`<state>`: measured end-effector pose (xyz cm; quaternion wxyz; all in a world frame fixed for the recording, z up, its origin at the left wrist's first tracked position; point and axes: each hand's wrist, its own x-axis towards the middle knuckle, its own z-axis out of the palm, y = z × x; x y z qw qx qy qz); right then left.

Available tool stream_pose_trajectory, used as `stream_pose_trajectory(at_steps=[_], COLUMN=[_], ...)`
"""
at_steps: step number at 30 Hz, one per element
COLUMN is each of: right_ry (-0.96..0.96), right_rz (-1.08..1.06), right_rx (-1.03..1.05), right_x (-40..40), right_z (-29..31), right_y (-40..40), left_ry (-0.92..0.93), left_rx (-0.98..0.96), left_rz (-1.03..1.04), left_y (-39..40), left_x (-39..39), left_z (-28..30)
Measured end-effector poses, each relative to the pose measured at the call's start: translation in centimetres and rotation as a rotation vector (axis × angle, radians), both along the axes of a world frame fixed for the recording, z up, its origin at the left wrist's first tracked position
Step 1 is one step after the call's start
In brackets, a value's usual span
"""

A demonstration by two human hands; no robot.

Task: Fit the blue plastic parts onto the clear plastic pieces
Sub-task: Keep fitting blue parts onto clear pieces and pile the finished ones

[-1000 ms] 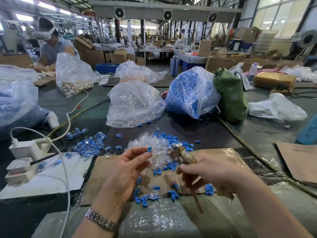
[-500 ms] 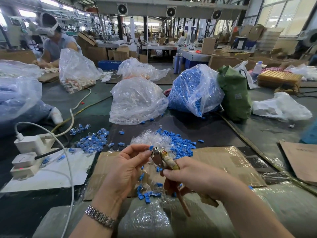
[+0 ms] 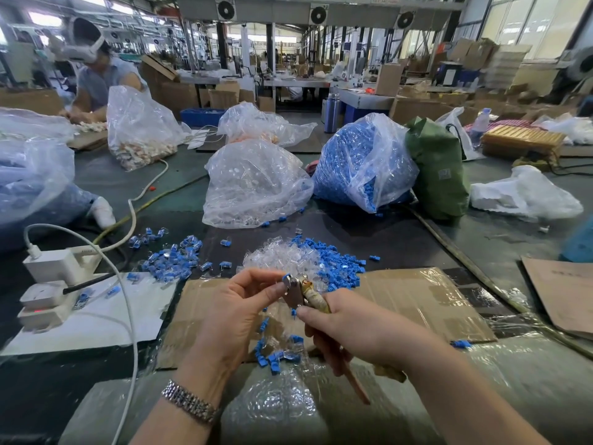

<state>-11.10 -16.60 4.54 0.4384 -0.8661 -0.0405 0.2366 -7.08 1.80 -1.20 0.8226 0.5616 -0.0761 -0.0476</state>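
Mid-fitting: left hand (image 3: 237, 303) pinching a blue part (image 3: 285, 277) on its clear piece at the fingertips, right hand (image 3: 356, 329) wrapped round pliers (image 3: 300, 292) touching it; next, probably a firm, aligned squeeze.

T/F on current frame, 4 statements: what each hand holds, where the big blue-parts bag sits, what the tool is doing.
1. The left hand pinches a small blue part. True.
2. The right hand is empty. False: it grips pliers.
3. The big bag of blue parts lies right of the bag of clear pieces. True.
4. The pliers rest on the cardboard. False: they are held up, tip at the blue part.
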Motion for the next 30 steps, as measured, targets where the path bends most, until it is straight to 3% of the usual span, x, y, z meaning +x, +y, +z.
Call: stream_pose_trajectory(at_steps=[6, 12, 15, 18, 21, 23, 26, 30], right_ry=[-0.004, -0.25, -0.253, -0.25, -0.24, -0.342, -0.486, -0.318], right_rz=[-0.038, -0.276, -0.371, -0.397, -0.424, -0.425, -0.357, -0.169], right_rx=[-0.065, -0.526, -0.732, -0.863, -0.922, -1.017, -0.786, -0.465], right_x=[0.3, 2.1, 2.8, 3.3, 3.4, 3.3, 3.1, 2.4], right_z=[-0.4, -1.1, -2.5, -4.0, -4.9, -4.7, -3.7, -3.4], right_y=[0.0, -6.1, -8.2, -8.5, -8.1, -7.4, -5.7, -3.4], left_ry=[-0.015, -0.059, -0.016, -0.042, -0.15, -0.243, -0.306, -0.334], left_rx=[0.163, 0.616, 0.81, 0.871, 0.891, 0.942, 0.98, 1.061], left_rz=[0.089, 0.653, 0.772, 0.684, 0.471, 0.397, 0.265, 0.125], left_y=[0.0, 4.8, 7.1, 6.2, 3.8, 2.2, 0.2, -0.8], left_x=[0.2, 3.4, 4.8, 4.0, 2.4, 1.6, 0.8, 0.5], left_z=[-0.6, -0.9, -0.6, -0.8, -0.9, -0.8, -0.6, -0.7])
